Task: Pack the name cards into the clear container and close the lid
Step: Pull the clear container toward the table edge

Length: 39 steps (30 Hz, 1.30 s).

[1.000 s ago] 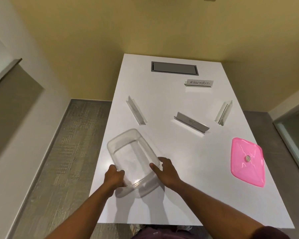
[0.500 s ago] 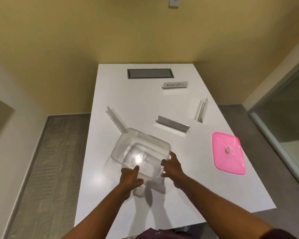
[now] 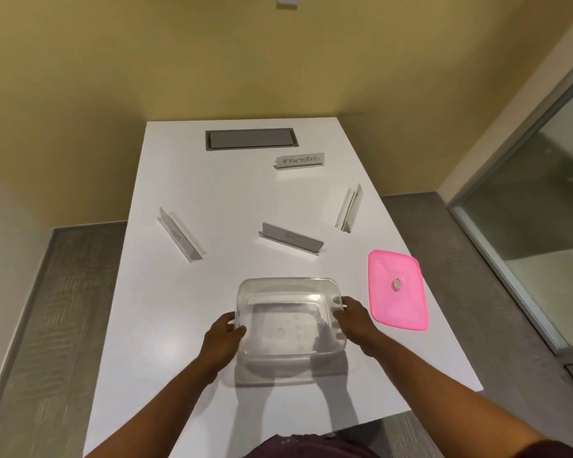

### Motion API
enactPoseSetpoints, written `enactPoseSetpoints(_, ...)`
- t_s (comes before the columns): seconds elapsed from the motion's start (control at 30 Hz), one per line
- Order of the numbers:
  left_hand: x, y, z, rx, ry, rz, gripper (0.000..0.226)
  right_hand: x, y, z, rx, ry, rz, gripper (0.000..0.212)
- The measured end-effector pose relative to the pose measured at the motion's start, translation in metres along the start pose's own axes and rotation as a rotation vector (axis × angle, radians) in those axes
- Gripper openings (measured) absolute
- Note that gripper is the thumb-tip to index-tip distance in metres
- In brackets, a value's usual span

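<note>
Two hands hold the clear container (image 3: pixel 290 320) by its short sides: the left hand (image 3: pixel 221 337) is clamped on the left wall, thumb hooked over the rim, and the right hand (image 3: pixel 353 320) is clamped on the right wall in the same way. A grip on opposite walls keeps the container level and its mouth facing up, ready to receive cards. Whether its base rests on the white table (image 3: pixel 186 309) or sits slightly above it cannot be told; a shadow lies directly beneath it.

All positions below are given relative to the container.

- Pink lid (image 3: pixel 397 290): just beside it to the right, lying flat, off the container. Placed here, it is within reach of the right hand for closing.
- Grey name card (image 3: pixel 291 238): beyond the far rim, nearest of the four.
- Left name card (image 3: pixel 180 234): beyond and to the left.
- Right name card (image 3: pixel 349 208): beyond and to the right, seen edge-on.
- Lettered name card (image 3: pixel 299 160): furthest beyond, close to the grey table hatch (image 3: pixel 250 139).

No card is inside the container. Packing has not begun; the central position suggests it serves as a common drop point for all four cards.
</note>
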<state>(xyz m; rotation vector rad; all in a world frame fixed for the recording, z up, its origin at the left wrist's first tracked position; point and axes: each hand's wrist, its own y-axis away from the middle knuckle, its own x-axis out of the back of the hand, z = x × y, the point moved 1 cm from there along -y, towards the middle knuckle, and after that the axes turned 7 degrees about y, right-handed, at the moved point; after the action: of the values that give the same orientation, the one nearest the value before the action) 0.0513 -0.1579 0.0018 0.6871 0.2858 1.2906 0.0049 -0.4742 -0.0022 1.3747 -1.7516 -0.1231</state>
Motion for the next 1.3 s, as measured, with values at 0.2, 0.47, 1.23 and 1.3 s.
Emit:
enactPoseSetpoints(0.2,-0.044,0.010,-0.016,0.082,-0.100,-0.019,0.030,0.008,-0.015,0.045,-0.011,0.127,-0.022,0.043)
enactPoseSetpoints(0.47,-0.058,0.013,-0.016,0.182,-0.104,-0.019,0.023,0.015,-0.016,0.037,0.022,0.169,-0.062,0.029)
enactPoseSetpoints(1.23,-0.026,-0.119,0.098,0.046,-0.004,0.239,0.029,0.038,-0.129,-0.075,-0.143,-0.279,0.022,0.023)
enactPoseSetpoints(1.3,-0.029,-0.146,0.120,0.025,-0.008,0.218,0.034,0.032,-0.153,-0.080,-0.156,-0.264,0.019,0.027)
